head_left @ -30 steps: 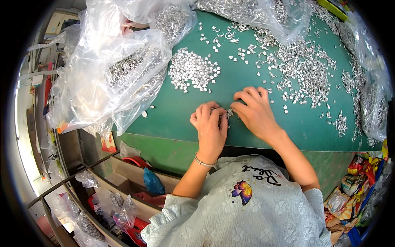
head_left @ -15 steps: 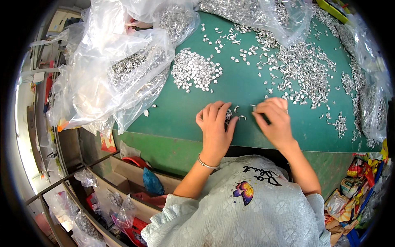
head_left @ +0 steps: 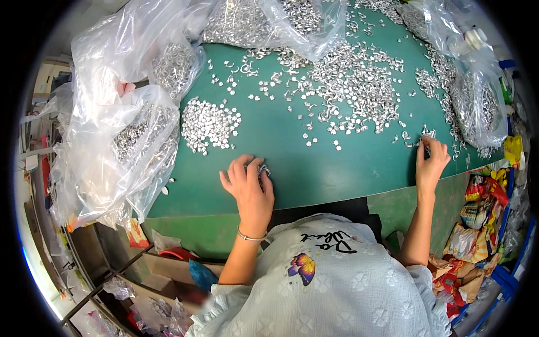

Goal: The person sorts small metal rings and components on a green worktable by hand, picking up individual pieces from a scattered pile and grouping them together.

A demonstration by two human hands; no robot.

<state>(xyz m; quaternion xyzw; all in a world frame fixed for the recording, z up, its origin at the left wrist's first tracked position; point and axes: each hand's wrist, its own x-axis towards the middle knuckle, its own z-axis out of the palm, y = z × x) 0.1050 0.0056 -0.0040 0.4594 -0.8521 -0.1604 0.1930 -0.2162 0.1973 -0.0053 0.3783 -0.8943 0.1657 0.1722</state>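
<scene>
My left hand point(head_left: 249, 185) rests on the green tabletop near its front edge, fingers curled round several small curved silver metal pieces point(head_left: 261, 170). Over at the right, my right hand point(head_left: 431, 163) reaches down to a small heap of silver pieces point(head_left: 428, 132). Its fingertips are closed together there; what they pinch is too small to make out. Beyond the left hand lies a heap of small flower-shaped silver pieces point(head_left: 209, 124). A larger, looser spread of mixed curved and flower-like pieces point(head_left: 359, 84) covers the middle of the table.
Clear plastic bags of silver pieces stand at the left point(head_left: 147, 132), the back point(head_left: 236, 25) and the right point(head_left: 477, 104). Below the table's left side is a compartmented drawer point(head_left: 160, 272) with bags in it. Colourful packets point(head_left: 477, 213) are piled beyond the right edge.
My right hand has moved away from the left, out to the small heap at the right. My left hand stays curled round its pieces. The whole view has swung to the right.
</scene>
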